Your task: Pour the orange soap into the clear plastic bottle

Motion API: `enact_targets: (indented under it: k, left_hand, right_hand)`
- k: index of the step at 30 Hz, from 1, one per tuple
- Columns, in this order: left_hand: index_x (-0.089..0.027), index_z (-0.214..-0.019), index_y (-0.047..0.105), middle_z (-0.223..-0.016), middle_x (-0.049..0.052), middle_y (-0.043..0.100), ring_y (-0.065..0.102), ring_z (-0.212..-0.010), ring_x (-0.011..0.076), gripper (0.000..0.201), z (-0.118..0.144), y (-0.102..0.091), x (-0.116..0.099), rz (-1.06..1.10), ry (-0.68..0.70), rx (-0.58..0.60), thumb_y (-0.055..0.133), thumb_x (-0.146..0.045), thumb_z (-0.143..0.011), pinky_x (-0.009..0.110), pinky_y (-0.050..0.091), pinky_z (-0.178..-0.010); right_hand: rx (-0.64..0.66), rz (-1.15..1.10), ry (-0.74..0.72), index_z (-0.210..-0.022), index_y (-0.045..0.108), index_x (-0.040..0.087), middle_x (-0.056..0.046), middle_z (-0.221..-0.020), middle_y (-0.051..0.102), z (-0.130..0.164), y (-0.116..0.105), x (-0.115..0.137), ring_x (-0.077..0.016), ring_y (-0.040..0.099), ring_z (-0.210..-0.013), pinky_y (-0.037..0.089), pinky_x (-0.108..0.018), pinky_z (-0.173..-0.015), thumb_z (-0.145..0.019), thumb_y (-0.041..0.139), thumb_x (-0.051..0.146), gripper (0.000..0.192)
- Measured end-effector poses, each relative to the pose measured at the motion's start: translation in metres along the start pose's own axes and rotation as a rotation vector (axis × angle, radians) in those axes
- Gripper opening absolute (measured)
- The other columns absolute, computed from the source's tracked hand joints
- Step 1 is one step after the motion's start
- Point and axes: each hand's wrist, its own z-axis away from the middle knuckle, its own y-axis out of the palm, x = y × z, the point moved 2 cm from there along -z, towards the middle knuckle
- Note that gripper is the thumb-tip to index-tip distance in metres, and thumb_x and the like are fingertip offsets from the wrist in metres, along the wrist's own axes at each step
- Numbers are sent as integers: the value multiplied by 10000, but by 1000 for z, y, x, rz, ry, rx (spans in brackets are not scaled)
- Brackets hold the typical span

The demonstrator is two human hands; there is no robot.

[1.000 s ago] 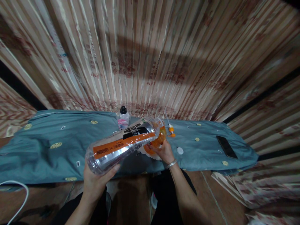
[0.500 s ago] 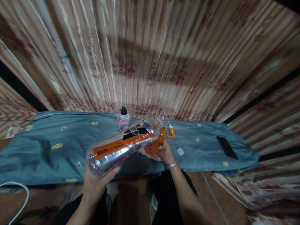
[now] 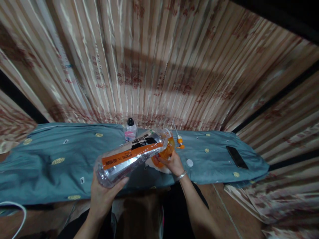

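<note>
Around the work, a small bottle with a black cap (image 3: 131, 129) stands just above centre against the curtain (image 3: 154, 59), right behind the raised end of the big bottle. To the right of centre an orange pump nozzle (image 3: 179, 141) lies on the blue-green cloth (image 3: 50, 159), with a white cap (image 3: 189, 162) lower down near the right wrist and a dark phone (image 3: 236, 157) well apart toward the right edge. A white cable (image 3: 15, 212) loops at the lower left corner. At centre, the left hand (image 3: 102, 196) is wrapped around the base of a large clear bottle with an orange and black label (image 3: 132, 154), which lies tilted, mouth up and to the right, touching the mouth of a small orange bottle (image 3: 164, 152). The right hand (image 3: 171, 162) is closed around that orange bottle from below, over something white that I cannot make out. The cloth's front edge runs across the lower middle of the frame, with brown floor below. The left half of the cloth lies bare, wide and open, and the striped curtain closes off everything behind.
</note>
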Motion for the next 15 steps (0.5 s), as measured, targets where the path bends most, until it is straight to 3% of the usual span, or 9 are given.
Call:
enact_targets:
  k: [4, 9, 15]
  left_hand:
    - [-211, -1295, 715, -1337, 135, 832, 810, -1282, 403, 866, 1, -1, 5, 22, -3, -7, 1095, -555, -598, 562, 629, -1216]
    - [-239, -1239, 728, -1341, 116, 810, 746, -1419, 442, 841, 5, -2, 11, 7, 6, -48, 1095, -611, -581, 618, 488, -1361]
    - [-236, -1250, 749, -1352, 129, 829, 771, -1376, 446, 827, 6, -6, 17, 1, 3, -55, 1086, -624, -601, 619, 562, -1297]
  right_hand:
    - [8, -8, -19, -1134, 738, 255, -147, -1144, 924, 0, -1, -7, -392, 899, -1046, 736, -550, -978, -708, 965, 648, 622]
    - [18, 59, -27, -1067, 747, 261, -150, -1118, 926, 0, -5, -11, -376, 896, -1026, 732, -520, -960, -713, 967, 639, 563]
    - [15, 79, -37, -1068, 730, 269, -147, -1106, 920, 2, -6, -9, -369, 893, -1049, 728, -496, -955, -743, 956, 586, 507]
